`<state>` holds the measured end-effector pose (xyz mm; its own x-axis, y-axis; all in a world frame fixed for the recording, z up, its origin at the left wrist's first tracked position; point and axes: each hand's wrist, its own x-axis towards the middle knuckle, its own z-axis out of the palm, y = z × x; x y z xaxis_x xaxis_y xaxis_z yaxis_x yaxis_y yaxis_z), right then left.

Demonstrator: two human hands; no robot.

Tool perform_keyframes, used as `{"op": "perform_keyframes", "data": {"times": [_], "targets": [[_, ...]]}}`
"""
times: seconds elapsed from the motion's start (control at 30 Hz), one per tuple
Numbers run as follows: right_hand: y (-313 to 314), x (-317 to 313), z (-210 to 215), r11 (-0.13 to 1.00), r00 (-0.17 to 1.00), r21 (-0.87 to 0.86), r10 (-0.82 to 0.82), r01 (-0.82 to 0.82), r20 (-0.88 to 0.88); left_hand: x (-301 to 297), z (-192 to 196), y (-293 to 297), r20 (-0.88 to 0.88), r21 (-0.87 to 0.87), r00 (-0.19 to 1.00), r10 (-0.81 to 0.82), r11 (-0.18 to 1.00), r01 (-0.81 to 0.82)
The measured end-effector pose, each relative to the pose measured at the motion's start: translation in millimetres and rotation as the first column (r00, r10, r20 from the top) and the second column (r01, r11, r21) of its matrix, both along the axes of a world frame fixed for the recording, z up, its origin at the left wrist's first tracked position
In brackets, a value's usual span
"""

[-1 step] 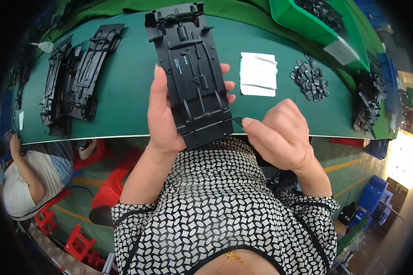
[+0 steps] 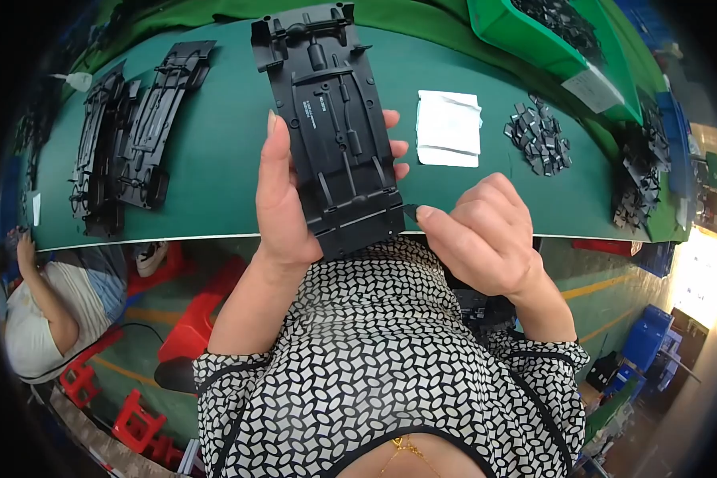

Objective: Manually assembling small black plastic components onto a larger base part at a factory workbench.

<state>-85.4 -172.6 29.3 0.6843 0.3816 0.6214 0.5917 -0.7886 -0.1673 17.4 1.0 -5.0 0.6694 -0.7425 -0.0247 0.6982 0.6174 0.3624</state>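
Observation:
My left hand (image 2: 277, 195) is wrapped around a black plastic toy car chassis (image 2: 338, 131), thumb along its left edge and fingertips showing past its right edge. Moulded rods and pipe shapes run along the chassis face, and it is held tilted above the table's near edge. By its lower right edge, my right hand (image 2: 486, 231) pinches a small dark plastic piece (image 2: 411, 210) between thumb and forefinger. The piece's tip is at the chassis edge; whether it touches cannot be made out, and the rest is hidden by the fingers.
More black chassis (image 2: 147, 127) lie on the green table (image 2: 223, 159) at left. To the right are a white packet (image 2: 448, 129), a pile of small black pieces (image 2: 538, 137) and a green bin (image 2: 566, 56) of black parts. Another person's arm (image 2: 44, 295) reaches the table at far left.
My right hand has shifted very slightly left, toward the chassis, with the small piece. My left hand and the chassis look unchanged.

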Motion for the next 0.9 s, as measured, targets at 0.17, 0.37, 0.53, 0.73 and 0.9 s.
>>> {"op": "perform_keyframes", "data": {"times": [0.17, 0.37, 0.53, 0.73, 0.9], "targets": [[3.7, 0.0, -5.5, 0.999, 1.0, -0.051, 0.011, -0.011, 0.001, -0.1, -0.4, 0.5, 0.003, 0.025, 1.0, 0.005, 1.0, -0.005], [4.4, -1.2, -7.3, 0.997, 0.999, -0.074, 0.024, -0.026, -0.024, -1.0, 0.2, 0.2, -0.002, 0.034, 1.0, 0.007, 0.999, -0.007], [4.0, -1.3, -5.2, 0.994, 0.999, -0.105, 0.025, -0.029, -0.038, -1.7, 0.7, 0.6, 0.016, 0.054, 1.0, 0.01, 0.998, -0.011], [4.0, 0.2, -3.6, 0.993, 0.997, -0.114, 0.037, -0.043, -0.061, -1.6, -1.4, 0.6, 0.048, 0.06, 0.999, 0.013, 0.998, -0.016], [6.7, 0.5, -2.0, 0.993, 0.995, -0.108, 0.03, -0.041, -0.096, -2.4, -2.2, 2.0, 0.057, 0.021, 0.998, -0.001, 1.0, 0.0]]}}
